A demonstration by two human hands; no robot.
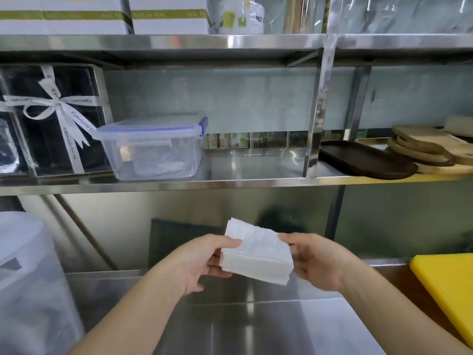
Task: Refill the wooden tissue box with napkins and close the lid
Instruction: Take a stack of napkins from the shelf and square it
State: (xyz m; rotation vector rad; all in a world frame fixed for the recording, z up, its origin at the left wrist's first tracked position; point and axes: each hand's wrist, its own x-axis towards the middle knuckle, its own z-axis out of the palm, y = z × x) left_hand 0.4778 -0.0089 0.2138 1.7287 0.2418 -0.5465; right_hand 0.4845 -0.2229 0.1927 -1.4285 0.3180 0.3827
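A thick stack of white napkins (256, 252) hangs in mid-air above the steel counter, held between both hands. My left hand (202, 262) grips its left side, thumb on top and fingers underneath. My right hand (317, 262) grips the right side the same way. The wooden tissue box is not in view.
A steel shelf (230, 184) runs across at head height, carrying a clear lidded plastic container (153, 147), a black gift box with white ribbon (51, 119), a dark oval tray (366, 160) and wooden boards (430, 147). A yellow cutting board (448, 288) lies at right, a translucent bin (30, 278) at left.
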